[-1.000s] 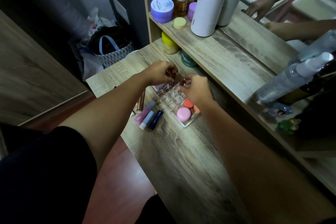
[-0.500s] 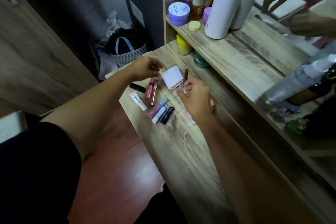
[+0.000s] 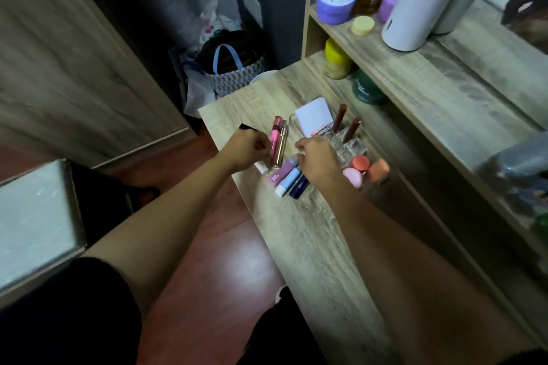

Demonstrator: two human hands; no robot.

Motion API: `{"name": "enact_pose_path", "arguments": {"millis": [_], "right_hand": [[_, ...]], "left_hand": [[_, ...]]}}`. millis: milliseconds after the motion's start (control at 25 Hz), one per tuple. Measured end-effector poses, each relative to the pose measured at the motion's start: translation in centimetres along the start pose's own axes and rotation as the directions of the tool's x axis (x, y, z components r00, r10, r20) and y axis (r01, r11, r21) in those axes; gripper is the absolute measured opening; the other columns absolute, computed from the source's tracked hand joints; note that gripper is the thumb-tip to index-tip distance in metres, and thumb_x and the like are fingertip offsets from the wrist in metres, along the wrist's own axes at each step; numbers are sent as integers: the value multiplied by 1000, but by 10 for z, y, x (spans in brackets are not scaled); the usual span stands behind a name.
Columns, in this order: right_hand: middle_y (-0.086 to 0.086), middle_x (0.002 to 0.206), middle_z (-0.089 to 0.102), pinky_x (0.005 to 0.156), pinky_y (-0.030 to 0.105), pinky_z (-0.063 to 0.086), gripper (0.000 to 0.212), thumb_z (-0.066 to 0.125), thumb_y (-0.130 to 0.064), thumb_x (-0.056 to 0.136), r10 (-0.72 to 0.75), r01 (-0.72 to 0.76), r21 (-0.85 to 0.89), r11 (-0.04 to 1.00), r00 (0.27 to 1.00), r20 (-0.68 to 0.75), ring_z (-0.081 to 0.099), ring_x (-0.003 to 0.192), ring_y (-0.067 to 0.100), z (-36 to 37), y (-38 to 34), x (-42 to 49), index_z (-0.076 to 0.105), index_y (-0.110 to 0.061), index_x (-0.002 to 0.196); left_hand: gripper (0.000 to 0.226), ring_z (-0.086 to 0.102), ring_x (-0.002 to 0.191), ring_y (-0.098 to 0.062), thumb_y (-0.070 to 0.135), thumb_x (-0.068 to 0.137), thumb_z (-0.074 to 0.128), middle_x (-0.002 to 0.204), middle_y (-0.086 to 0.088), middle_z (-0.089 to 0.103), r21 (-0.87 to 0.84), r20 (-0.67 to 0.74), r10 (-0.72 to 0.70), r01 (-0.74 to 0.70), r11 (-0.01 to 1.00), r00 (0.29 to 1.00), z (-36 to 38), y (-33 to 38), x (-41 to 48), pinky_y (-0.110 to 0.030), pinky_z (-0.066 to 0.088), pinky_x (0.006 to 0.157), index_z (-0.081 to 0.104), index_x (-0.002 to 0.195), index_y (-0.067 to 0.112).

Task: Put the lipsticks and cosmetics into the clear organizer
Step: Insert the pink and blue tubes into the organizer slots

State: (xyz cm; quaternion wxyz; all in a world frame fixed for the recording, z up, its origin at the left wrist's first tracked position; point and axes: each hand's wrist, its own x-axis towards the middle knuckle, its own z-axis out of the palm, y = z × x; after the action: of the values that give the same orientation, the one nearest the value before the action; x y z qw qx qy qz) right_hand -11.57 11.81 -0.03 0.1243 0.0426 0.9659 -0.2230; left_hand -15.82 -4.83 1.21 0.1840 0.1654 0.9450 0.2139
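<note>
Two brown lipsticks [image 3: 344,124] stand in your clear organizer [image 3: 348,146]; your left hand [image 3: 247,149] is fisted near the desk's [image 3: 311,234] left edge, its contents unclear, right hand [image 3: 318,161] curled over loose tubes [image 3: 289,176], grip unclear.

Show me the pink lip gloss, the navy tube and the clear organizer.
pink lip gloss [image 3: 276,131], head view, mid-body.
navy tube [image 3: 299,186], head view, mid-body.
clear organizer [image 3: 354,147], head view, a bare compartment wall.

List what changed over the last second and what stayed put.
Both hands left the organizer: the left hand went to the loose tubes on the table, the right hand drew back beside them. Two brown lipsticks now stand in it. The pink and orange pots stayed in front.
</note>
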Motion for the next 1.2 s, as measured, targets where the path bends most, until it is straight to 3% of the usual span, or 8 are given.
{"name": "enact_pose_path", "arguments": {"millis": [200,320,480,680,880,1040,1120,1200], "right_hand": [[17,116,62,93,40,50,30,47,2,88,-113,138,-258,956,987,110,58,108,33,2,0,1,62,-7,113],[17,116,60,94,41,49,33,45,6,86,-143,180,-311,933,980,138,56,109,34,1,1,4,61,-5,114],[16,118,57,96,42,48,36,45,3,88,-162,211,-347,914,973,164,53,111,36,2,4,7,59,-7,120],[17,113,59,89,40,50,31,49,4,87,-185,240,-364,900,966,180,55,108,34,1,8,8,58,-5,116],[16,109,60,85,40,52,27,56,1,86,-180,251,-361,898,959,219,57,101,31,-4,10,7,55,-7,112],[13,111,61,93,41,49,27,59,-6,86,-216,300,-332,894,940,265,54,107,28,-17,10,5,59,-7,113],[11,110,60,93,43,49,23,60,-8,87,-196,267,-291,919,948,251,55,105,27,-26,8,2,62,-10,110],[12,110,63,93,42,50,23,60,-9,87,-165,206,-189,960,963,212,59,102,27,-34,6,-2,63,-11,110]], "left_hand": [[19,65,85,-32,20,80,68,90,-20,72,-57,-15,-54,53,997,998,21,9,3,-35,52,77,69,89,3],[24,63,89,-35,24,79,69,94,-22,70,-20,-30,-106,105,994,994,27,18,8,-33,47,73,66,92,3],[34,60,96,-39,27,80,68,101,-26,67,42,-18,-146,147,988,989,27,24,13,-42,50,80,59,99,0],[42,60,98,-40,26,76,70,104,-26,65,60,-29,-186,188,980,982,28,29,15,-39,51,79,54,106,1],[50,58,97,-36,27,68,77,104,-20,61,-65,-31,-266,264,962,963,27,25,16,-33,44,72,52,104,4],[33,55,79,-27,25,66,76,81,-10,56,-192,-55,-331,315,929,942,22,16,17,-29,39,61,48,79,12],[26,54,68,-19,22,66,73,70,-2,56,-336,-28,-382,351,874,924,18,12,16,-27,39,53,48,68,16],[14,58,61,-18,18,69,72,68,-5,62,-561,56,-422,378,737,905,15,7,14,-27,49,55,58,67,14]]}}
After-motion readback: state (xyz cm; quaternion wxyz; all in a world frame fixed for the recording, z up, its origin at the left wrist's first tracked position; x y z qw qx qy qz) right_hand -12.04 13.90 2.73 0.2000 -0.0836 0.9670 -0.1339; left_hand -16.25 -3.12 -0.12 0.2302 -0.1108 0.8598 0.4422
